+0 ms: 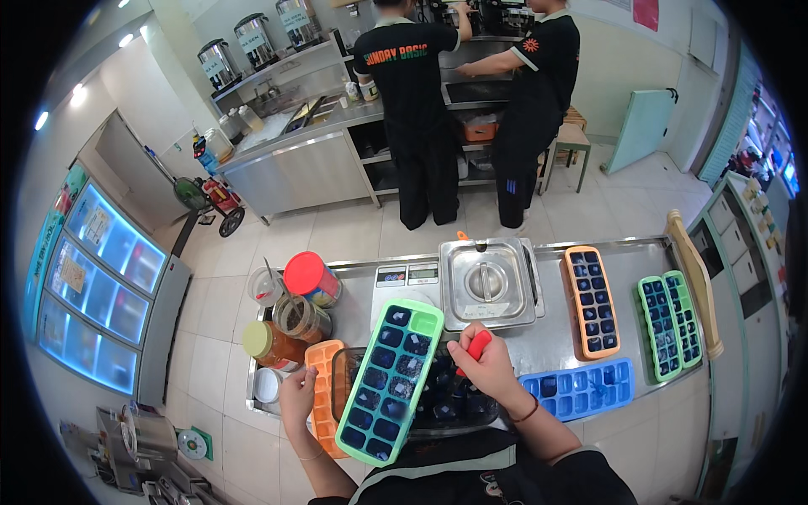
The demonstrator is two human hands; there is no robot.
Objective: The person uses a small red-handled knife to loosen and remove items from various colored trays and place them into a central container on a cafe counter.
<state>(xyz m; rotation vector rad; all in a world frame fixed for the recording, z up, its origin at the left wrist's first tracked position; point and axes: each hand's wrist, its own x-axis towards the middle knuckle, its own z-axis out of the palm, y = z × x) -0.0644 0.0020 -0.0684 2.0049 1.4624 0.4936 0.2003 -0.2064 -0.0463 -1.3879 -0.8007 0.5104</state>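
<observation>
My right hand (489,361) grips the red handle (477,348) of a tool whose lower end reaches into a dark tray (467,424) of dark blue cubes. A green ice cube tray (391,382) lies tilted over that tray's left part; its cells hold dark cubes, except a bare one at the top right. My left hand (298,396) is at the left, fingers curled, by the edge of an orange ice cube tray (327,404) whose visible cells look pale; whether it holds anything cannot be told. A blue ice cube tray (577,388), partly filled, lies to the right.
Jars stand at the left, among them a red-lidded can (312,278). A digital scale (407,278) and a lidded steel container (486,284) are at the back. Filled orange (591,303) and green trays (659,328) lie right. Two co-workers (410,113) stand at the far counter.
</observation>
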